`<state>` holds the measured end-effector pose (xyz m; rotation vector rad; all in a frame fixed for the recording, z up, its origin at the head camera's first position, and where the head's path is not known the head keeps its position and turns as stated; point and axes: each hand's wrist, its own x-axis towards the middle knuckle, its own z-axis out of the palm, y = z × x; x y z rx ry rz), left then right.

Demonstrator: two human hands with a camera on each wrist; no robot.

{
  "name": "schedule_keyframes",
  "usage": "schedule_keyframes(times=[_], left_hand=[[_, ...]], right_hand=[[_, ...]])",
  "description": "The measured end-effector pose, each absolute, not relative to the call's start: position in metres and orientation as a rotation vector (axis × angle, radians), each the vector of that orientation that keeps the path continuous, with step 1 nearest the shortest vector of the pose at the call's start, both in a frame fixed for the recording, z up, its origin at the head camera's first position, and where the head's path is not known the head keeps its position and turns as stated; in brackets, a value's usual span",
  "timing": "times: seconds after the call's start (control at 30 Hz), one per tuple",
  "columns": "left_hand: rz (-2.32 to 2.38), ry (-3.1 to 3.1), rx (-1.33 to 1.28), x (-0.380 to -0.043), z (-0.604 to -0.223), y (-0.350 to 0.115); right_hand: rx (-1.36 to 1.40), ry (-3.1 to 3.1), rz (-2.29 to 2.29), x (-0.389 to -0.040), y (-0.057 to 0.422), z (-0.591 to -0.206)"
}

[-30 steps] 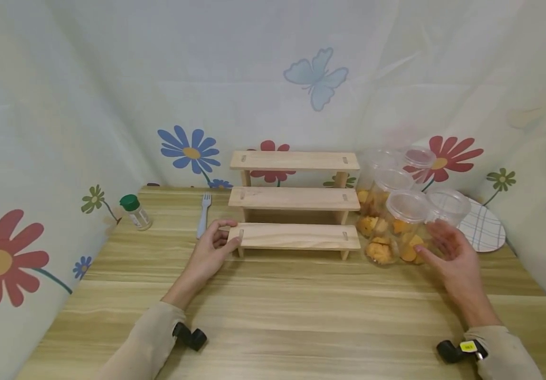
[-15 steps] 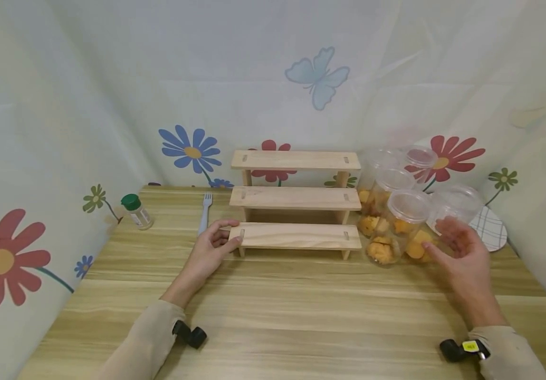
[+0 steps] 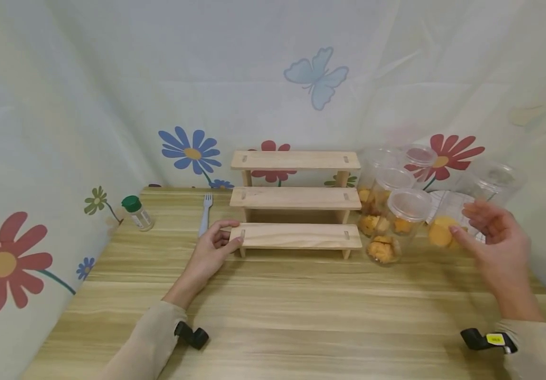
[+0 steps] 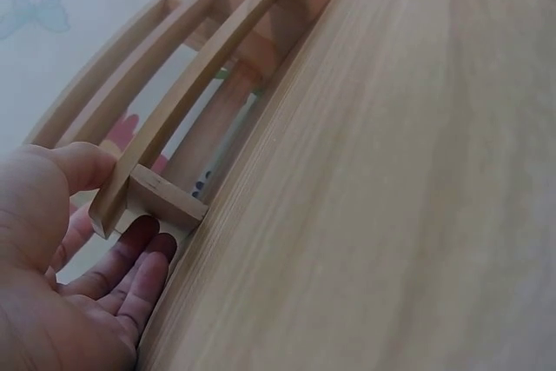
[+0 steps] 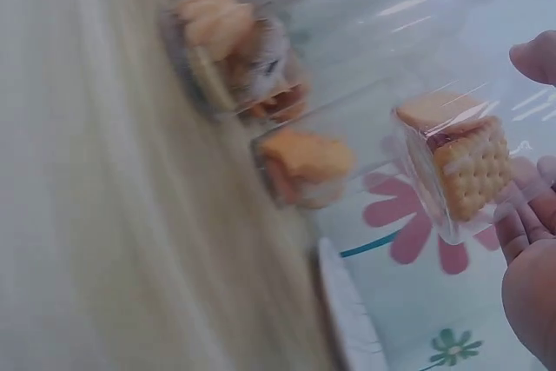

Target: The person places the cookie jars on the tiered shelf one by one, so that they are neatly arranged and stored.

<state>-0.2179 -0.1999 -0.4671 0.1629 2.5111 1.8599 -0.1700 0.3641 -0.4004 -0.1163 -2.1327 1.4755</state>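
Observation:
My right hand (image 3: 503, 245) grips a clear lidded jar (image 3: 443, 231) with crackers in its bottom. It is raised and tilted in front of the oval checked plate. Through the clear wall, the right wrist view shows a square cracker (image 5: 476, 167) beside a rounder biscuit. On the other side my left hand (image 3: 212, 250) holds the left end of the lowest board of a three-tier wooden stand (image 3: 296, 236). In the left wrist view its thumb lies over the board's edge, with other fingers underneath by the leg (image 4: 167, 195).
Several clear jars of biscuits (image 3: 409, 207) crowd against the stand's right side. The checked plate (image 3: 436, 200) lies behind the lifted jar. A pale blue fork (image 3: 204, 214) and a green-capped shaker (image 3: 137, 213) are at the left. Flower-printed cloth (image 3: 254, 79) hangs behind the table.
My right hand has drawn the jar away from the other jars, to the right and up, tilting it. My left hand stays on the stand's lowest board.

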Motion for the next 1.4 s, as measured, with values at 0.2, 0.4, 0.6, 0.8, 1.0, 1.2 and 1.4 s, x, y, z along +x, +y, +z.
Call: schedule_keyframes(times=[0.2,0.4,0.6,0.8,1.0,1.2,1.4], left_hand=[[1.862,2.519,0.167,-0.219,-0.468,-0.198],[1.858,2.525,0.168,-0.219,-0.468,-0.198],[1.862,2.525,0.158,-0.219,-0.471,-0.199],[1.850,2.526,0.162,-0.219,-0.470,-0.198],[1.833,2.538,0.161,-0.217,-0.469,-0.199],[1.843,2.536,0.172,-0.217,-0.468,-0.199],[1.847,2.537,0.177,-0.216,-0.467,-0.198]], right_hand=[[-0.099,-2.094,1.424,-0.175,0.366,-0.365],[-0.032,-2.125,1.368,-0.182,0.366,-0.327],[0.054,-2.034,1.512,-0.191,0.353,-0.294],[0.278,-1.752,1.873,-0.205,0.331,-0.273],[0.310,-1.798,1.908,-0.220,0.301,-0.260],[0.343,-1.892,1.895,-0.234,0.272,-0.254],[0.406,-1.914,1.907,-0.249,0.241,-0.253]])
